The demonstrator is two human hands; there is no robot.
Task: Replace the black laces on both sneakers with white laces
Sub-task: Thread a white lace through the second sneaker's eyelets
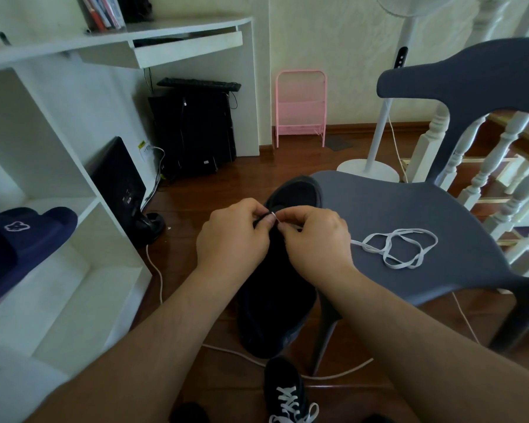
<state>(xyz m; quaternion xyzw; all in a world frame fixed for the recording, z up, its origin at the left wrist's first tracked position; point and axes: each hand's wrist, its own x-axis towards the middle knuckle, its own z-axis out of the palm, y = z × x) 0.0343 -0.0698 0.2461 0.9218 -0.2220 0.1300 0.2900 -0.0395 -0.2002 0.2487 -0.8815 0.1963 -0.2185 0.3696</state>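
Black shoe point(275, 288) in the middle, mostly hidden by both hands, left hand point(232, 239) pinching the shoe, right hand point(316, 241) pinching the white lace point(397, 247) tip, rest of lace looped on grey chair point(409, 209) to the right, second shoe point(287, 392) near, white-laced, cut off.

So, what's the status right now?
Both hands, left and right, pinching flat white lace tip at black sneaker. Slack on grey chair. Nothing blocking.
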